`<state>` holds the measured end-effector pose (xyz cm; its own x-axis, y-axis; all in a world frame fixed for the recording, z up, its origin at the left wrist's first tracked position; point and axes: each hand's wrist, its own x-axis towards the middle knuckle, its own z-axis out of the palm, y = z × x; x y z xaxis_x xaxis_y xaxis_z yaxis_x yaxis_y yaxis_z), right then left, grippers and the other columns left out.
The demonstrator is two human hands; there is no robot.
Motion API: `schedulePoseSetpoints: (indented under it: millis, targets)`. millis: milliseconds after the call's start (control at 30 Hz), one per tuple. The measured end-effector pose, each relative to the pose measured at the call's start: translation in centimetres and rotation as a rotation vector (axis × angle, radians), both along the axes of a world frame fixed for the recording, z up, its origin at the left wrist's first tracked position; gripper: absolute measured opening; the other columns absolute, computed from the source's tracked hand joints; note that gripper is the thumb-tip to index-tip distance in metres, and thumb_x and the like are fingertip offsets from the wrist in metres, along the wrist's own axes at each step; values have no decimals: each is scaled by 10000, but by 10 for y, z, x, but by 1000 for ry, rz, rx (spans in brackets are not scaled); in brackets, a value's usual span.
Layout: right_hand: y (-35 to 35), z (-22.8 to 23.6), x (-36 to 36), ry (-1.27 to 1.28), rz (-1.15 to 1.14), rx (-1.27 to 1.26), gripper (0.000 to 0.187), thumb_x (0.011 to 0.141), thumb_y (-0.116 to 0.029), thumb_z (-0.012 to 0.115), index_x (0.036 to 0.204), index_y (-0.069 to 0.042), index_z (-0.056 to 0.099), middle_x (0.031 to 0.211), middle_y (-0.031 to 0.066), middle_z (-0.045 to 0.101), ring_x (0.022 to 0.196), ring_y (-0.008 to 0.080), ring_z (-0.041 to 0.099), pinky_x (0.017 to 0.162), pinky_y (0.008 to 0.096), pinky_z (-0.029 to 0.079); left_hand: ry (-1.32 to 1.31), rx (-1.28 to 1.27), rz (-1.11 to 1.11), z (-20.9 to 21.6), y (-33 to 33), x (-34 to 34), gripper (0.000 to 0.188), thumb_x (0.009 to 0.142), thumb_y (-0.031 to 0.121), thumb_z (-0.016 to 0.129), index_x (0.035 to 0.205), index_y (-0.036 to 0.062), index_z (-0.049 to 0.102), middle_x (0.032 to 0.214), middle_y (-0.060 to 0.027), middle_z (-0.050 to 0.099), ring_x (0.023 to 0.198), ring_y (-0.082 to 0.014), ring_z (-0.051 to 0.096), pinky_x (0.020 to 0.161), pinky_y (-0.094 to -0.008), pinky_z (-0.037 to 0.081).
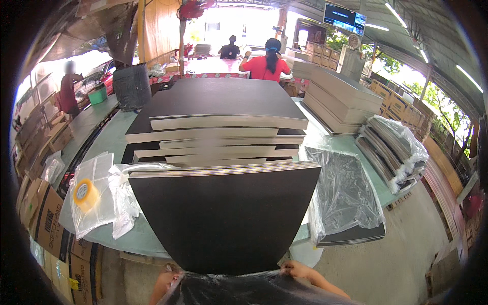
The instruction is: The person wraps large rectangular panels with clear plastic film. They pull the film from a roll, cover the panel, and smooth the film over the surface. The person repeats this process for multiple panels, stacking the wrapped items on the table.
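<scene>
A metal roof, stacked boards, cartons and packing tape show an open-sided packing workshop

Greyish floor, tube lights under a sloping metal roof, bright daylight at the back

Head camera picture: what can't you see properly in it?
Head view: the near end of the clear plastic is cut off by the lower edge.
Head view: the bottom of the black bundle is lost at that plastic.
Head view: the left hand is small among crumpled plastic, so its exact grip is unclear.
Head view: a smeared patch blurs part of the stacked boards.
</scene>
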<state>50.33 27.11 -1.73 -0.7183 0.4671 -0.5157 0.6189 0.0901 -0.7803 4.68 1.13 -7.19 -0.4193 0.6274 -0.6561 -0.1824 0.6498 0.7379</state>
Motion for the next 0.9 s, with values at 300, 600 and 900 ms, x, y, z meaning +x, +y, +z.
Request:
schedulePoseSetpoints:
  millis: [300, 600, 900]
  targets:
    - [10, -116, -8, -54, -821, 257, 314, 752, -207, 504, 919, 55, 551, 826, 165, 589, 793, 272, 554, 684, 346, 424, 144, 146, 138, 65, 24, 60, 215, 648, 57, 664, 797, 1, 520, 682, -77, 549, 600, -165, 534, 547, -292, 421]
    - [3, 209, 3, 592, 62, -59, 421, 863, -353, 374, 928, 16, 565, 896, 161, 582, 825, 274, 562, 756, 379, 417, 10, 679, -643, 295, -10, 33, 285, 748, 257, 607, 716, -16, 532, 583, -63, 522, 500, -203, 501, 478, -312, 411]
    - [-50, 43, -59, 103, 609, 81, 586, 841, -500, 291, 1093, 0, 464, 1089, 184, 464, 1001, 315, 439, 861, 432, 302, -33, 201, -1359, 97, 20, 104, 533, 806, 420, 493, 1190, 65, 392, 1153, -188, 452, 1077, -273, 432, 883, -372, 342]
